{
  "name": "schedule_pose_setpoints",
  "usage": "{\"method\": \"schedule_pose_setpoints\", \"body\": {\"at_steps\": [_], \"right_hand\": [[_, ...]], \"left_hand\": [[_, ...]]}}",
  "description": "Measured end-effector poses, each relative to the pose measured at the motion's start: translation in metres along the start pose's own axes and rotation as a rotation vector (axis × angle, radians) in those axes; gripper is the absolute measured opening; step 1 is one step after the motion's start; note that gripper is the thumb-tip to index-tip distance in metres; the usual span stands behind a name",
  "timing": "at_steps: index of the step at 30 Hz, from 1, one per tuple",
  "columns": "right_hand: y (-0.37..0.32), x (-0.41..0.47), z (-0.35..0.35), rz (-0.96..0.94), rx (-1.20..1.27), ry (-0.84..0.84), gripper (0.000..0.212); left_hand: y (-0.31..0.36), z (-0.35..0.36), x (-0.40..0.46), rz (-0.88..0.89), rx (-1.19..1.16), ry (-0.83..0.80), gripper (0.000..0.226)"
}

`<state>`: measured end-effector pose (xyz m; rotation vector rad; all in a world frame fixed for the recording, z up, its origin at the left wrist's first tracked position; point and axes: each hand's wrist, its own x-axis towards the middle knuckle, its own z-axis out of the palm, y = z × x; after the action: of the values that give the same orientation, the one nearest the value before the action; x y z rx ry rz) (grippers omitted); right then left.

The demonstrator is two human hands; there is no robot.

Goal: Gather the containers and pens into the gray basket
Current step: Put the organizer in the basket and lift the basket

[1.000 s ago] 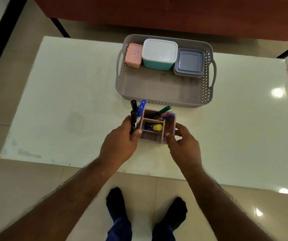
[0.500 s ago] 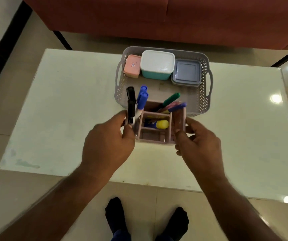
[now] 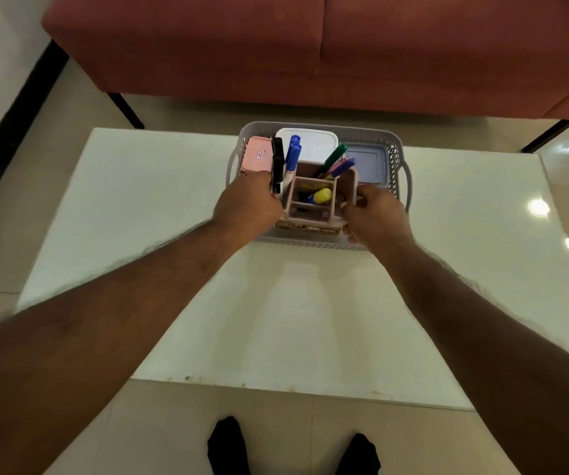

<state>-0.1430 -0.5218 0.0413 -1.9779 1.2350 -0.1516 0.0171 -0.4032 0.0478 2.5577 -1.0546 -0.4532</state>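
Hands: I am gripping the organizer (image 3: 314,204), left hand (image 3: 247,204) and right hand (image 3: 374,214) clasping opposite sides.
Organizer: hovering over the basket (image 3: 401,173), pens (image 3: 334,161) upright.
Technique: I am judging it best lowered level, clear of the boxes (image 3: 259,156).

Pen holder (image 3: 314,200) (gripped) over basket (image 3: 400,159)

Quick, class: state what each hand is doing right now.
Left hand: grips the pink plastic pen holder and black and blue markers.
Right hand: grips the pen holder's right side.
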Motion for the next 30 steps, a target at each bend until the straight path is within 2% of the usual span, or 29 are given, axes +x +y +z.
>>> {"method": "schedule_pose_setpoints", "body": {"at_steps": [6,15,17,19,22,24,25,27,29,30], "right_hand": [[0.016,0.021,0.021,0.04,-0.008,-0.043,0.028],[0.02,0.027,0.019,0.049,0.001,-0.093,0.03],[0.019,0.028,0.009,0.048,-0.063,-0.103,0.03],[0.021,0.025,-0.005,0.023,-0.149,-0.012,0.028],[0.034,0.013,-0.033,0.036,-0.175,0.347,0.03],[0.049,0.01,-0.045,0.087,-0.134,0.463,0.04],[0.057,0.012,-0.047,0.132,-0.115,0.433,0.049],[0.069,0.017,-0.044,0.254,-0.053,0.248,0.066],[0.074,0.016,-0.036,0.363,0.099,0.045,0.063],[0.076,0.015,-0.03,0.391,0.162,-0.022,0.054]], "left_hand": [[-0.011,0.028,0.014,-0.009,-0.058,-0.056,0.027],[-0.014,0.028,0.016,0.002,-0.1,-0.079,0.017],[-0.017,0.024,0.011,0.025,-0.073,-0.063,0.014],[-0.024,0.016,0.005,0.051,-0.018,0.052,0.016],[-0.046,0.0,-0.001,0.003,-0.051,0.399,0.025],[-0.065,-0.004,-0.001,-0.071,-0.073,0.513,0.036],[-0.075,-0.003,0.002,-0.13,-0.074,0.479,0.046],[-0.091,0.003,0.01,-0.276,-0.101,0.259,0.068],[-0.096,0.013,0.012,-0.355,-0.122,-0.008,0.076],[-0.096,0.018,0.01,-0.355,-0.144,-0.103,0.07]]}}
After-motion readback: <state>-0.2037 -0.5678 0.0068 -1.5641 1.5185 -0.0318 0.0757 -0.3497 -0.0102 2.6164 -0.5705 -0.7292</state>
